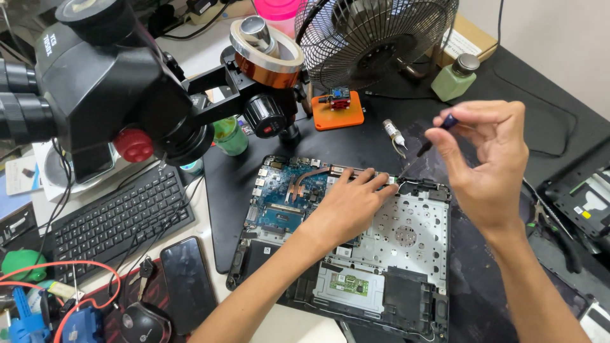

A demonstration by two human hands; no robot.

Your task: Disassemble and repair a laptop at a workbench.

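The laptop (406,241) lay open on the black mat (356,136), its back cover off, blue board (283,197) and copper heatpipe (305,178) bared. My left hand (346,206) pressed flat on it, fingers loose, gripping nothing. My right hand (486,162) pinched a slim screwdriver (422,149), tip down at the top edge. I judged disassembly partway: the board was not yet lifted. A microscope (108,82), fan (375,32) and keyboard (114,219) stood around.

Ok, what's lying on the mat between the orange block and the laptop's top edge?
In the head view, a small syringe-like tube lies between the orange block and the laptop, on bare black mat.
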